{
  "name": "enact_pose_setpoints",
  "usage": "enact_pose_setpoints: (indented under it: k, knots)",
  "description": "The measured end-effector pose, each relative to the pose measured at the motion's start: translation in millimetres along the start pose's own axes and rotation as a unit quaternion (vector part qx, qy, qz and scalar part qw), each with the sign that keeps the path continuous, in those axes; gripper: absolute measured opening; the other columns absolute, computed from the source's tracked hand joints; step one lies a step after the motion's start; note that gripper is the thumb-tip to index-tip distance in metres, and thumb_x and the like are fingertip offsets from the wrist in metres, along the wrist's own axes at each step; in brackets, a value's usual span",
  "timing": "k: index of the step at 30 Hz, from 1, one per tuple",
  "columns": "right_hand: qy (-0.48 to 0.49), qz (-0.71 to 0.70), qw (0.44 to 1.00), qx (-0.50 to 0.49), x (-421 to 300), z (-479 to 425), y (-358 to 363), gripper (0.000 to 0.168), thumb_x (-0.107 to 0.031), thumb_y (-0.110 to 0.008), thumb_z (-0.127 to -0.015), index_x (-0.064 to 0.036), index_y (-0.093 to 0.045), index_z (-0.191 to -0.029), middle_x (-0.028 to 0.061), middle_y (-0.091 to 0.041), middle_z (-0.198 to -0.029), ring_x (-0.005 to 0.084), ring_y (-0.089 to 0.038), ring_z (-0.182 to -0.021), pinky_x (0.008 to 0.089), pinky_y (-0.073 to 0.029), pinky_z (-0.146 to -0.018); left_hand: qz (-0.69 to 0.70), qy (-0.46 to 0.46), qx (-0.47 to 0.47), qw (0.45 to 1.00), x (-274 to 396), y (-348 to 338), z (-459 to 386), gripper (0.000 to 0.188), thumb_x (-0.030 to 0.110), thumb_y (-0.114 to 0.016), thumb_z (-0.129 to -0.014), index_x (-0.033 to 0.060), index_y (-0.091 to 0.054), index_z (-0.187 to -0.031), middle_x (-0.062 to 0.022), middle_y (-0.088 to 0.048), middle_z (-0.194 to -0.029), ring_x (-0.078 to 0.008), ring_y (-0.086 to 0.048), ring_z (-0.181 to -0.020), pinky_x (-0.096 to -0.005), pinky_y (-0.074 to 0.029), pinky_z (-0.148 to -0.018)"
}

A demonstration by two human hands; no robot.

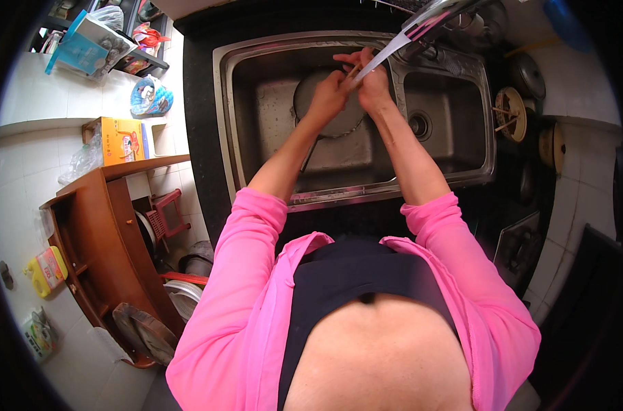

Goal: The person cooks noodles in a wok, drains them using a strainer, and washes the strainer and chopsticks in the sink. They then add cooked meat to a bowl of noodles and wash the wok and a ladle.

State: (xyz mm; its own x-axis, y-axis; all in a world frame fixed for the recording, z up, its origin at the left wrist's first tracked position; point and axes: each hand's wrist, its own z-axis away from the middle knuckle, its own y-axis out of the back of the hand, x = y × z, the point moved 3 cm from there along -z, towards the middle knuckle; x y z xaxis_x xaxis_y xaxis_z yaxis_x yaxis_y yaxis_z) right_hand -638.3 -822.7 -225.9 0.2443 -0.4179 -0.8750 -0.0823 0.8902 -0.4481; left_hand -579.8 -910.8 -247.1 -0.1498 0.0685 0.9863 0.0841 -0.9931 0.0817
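My left hand (334, 93) and my right hand (372, 79) meet over the large sink basin (270, 67), beneath the running water (381, 59). Between them are slim brown sticks (354, 71), perhaps chopsticks, partly hidden by the fingers. The left fingers are curled around the sticks; the right hand presses on them from the other side, some of its fingers stretched leftward. Below the hands, a round metal pan (309, 87) lies in the basin, largely covered by my left hand and forearm. A dark handle-like piece (308, 156) shows at its near side.
A chrome faucet (435, 18) reaches in from the upper right. Right of the large basin is a smaller basin (450, 103) with a drain. Beyond it, a bowl (510, 114) has sticks laid across it. A wooden cabinet (116, 231) stands at left.
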Motion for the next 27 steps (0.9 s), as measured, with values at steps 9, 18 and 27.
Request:
enact_pose_setpoints:
  k: [9, 18, 27]
  knots:
    - [0.06, -0.119, 0.984, 0.122, -66, -3, 58, 0.034, -0.034, -0.04, -0.089, -0.004, -0.045, -0.074, 0.0186, -0.057, -0.066, 0.0344, -0.058, -0.062, 0.0466, -0.05, -0.062, -0.195, -0.105, -0.139, 0.965, 0, 1, -1, 0.028, 0.032, -0.048, -0.085, 0.0052, -0.055, -0.088, -0.0145, -0.058, -0.068, -0.0309, -0.057, -0.063, -0.0384, -0.043, -0.057]
    - [0.119, -0.056, 0.983, 0.125, -41, 11, 33, 0.024, -0.024, -0.042, -0.09, -0.006, -0.046, -0.076, 0.0086, -0.052, -0.057, 0.0219, -0.056, -0.053, 0.0373, -0.051, -0.053, -0.204, -0.178, 0.073, 0.96, -11, 40, 15, 0.031, 0.033, -0.047, -0.085, 0.0044, -0.055, -0.091, -0.0178, -0.059, -0.074, -0.0373, -0.057, -0.075, -0.0418, -0.045, -0.065]
    - [-0.105, 0.01, 0.988, -0.114, 23, 23, -25, 0.022, -0.019, -0.045, -0.085, -0.002, -0.052, -0.098, 0.015, -0.062, -0.076, 0.0212, -0.06, -0.072, 0.0334, -0.048, -0.068, -0.233, -0.064, 0.103, 0.965, -22, 24, 20, 0.034, 0.028, -0.037, -0.086, -0.0004, -0.057, -0.083, -0.0248, -0.057, -0.073, -0.0436, -0.054, -0.068, -0.0515, -0.041, -0.066]
